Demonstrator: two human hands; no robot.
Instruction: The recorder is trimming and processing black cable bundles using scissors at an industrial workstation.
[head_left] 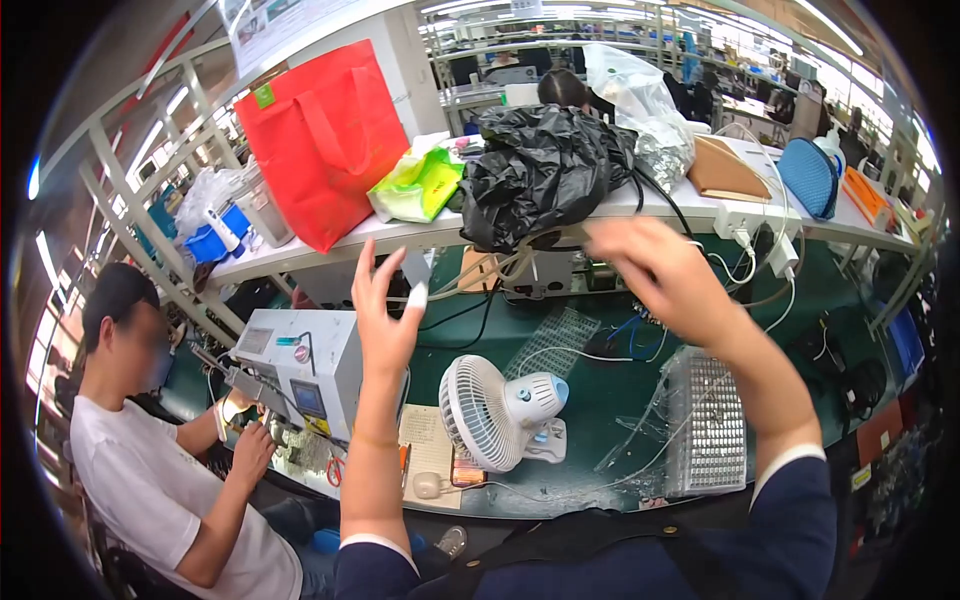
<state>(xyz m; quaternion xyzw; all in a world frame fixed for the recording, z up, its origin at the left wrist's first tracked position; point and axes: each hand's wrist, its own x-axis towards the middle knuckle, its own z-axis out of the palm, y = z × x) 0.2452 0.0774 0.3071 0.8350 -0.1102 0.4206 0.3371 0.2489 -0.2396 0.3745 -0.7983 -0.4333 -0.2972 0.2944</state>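
Observation:
My left hand (385,318) is raised over the bench with its fingers spread, holding nothing I can see. A white cover sits on its thumb tip. My right hand (668,275) reaches toward the shelf edge near a black plastic bag (545,165). Its fingers are loosely bent, slightly blurred and apart, with nothing visible in them. Between my forearms, a white and blue fan (485,410) rests on the green bench (600,465). Right of it stands a clear tray stack (708,425) filled with rows of small parts, beside my right forearm.
A grey machine (305,365) stands left, where a seated co-worker (150,430) handles something small. The shelf (430,235) carries a red bag (325,145), a green-white package (418,182), a brown folder (735,170) and a blue pouch (808,178). White cables (745,265) hang at the right.

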